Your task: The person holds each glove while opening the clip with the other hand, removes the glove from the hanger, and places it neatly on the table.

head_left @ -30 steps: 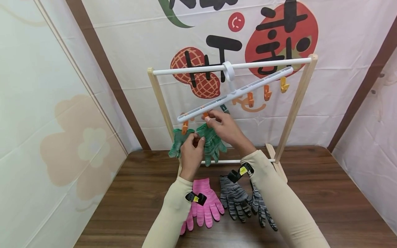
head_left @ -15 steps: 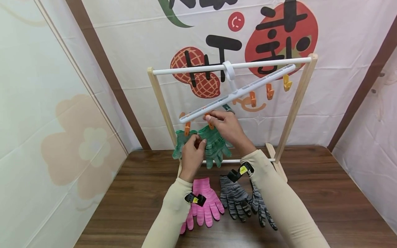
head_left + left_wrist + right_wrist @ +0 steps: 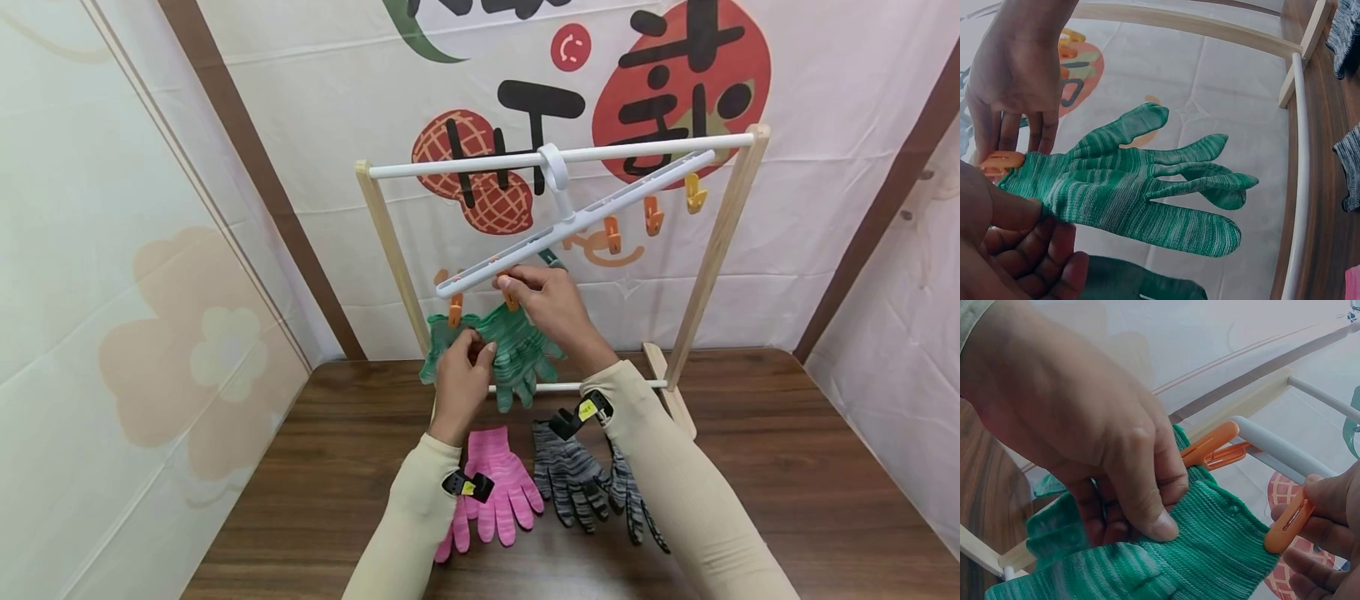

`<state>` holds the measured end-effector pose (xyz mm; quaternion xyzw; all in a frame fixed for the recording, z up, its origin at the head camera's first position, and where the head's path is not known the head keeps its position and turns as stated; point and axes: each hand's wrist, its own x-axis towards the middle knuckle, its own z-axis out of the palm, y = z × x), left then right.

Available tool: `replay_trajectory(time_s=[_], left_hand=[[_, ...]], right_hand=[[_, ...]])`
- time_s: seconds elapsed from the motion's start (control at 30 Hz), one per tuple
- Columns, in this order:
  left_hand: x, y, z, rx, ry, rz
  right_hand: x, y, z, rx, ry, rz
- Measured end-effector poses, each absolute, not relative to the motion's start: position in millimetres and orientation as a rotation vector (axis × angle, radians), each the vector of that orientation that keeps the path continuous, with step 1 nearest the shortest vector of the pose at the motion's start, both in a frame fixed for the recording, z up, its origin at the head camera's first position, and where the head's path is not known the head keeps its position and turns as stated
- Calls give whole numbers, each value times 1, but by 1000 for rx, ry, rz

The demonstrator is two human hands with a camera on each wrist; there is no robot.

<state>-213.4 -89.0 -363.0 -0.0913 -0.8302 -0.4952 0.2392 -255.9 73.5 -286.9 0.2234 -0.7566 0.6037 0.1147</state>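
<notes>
My left hand (image 3: 461, 379) pinches the cuff of a green striped knit glove (image 3: 519, 358) with thumb and fingers. An orange clip (image 3: 1290, 520), pinched by my right hand (image 3: 558, 308), sits at one edge of that cuff in the right wrist view. Above hangs a tilted white hanger (image 3: 573, 225), its left end lower than its right. A second green glove (image 3: 441, 337) hangs beside the first, its cuff under another orange clip (image 3: 455, 310). In the left wrist view the glove's fingers (image 3: 1191, 234) spread away from my hands.
A wood-and-white-rod rack (image 3: 457, 169) carries the hanger. More clips, orange (image 3: 653, 218) and yellow (image 3: 695, 195), hang on its right half. Pink gloves (image 3: 498, 492) and grey striped gloves (image 3: 570, 479) lie on the brown table (image 3: 757, 467) under my forearms.
The hanger has shifted slightly right, its right end rising. My right hand has brought the orange clip down to the glove's cuff, and my left hand has moved slightly right.
</notes>
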Motion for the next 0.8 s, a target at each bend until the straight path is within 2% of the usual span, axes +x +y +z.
replay_trajectory(time_s=[0.3,0.8], left_hand=[[-206,-93,-374,-277,-2268,-1361],[-169,-96,-388,-327,-2352,-1440]], right_hand=[[-256,78,-288,647,-2218,1737],[-256,83,-289,662,-2241,1696]])
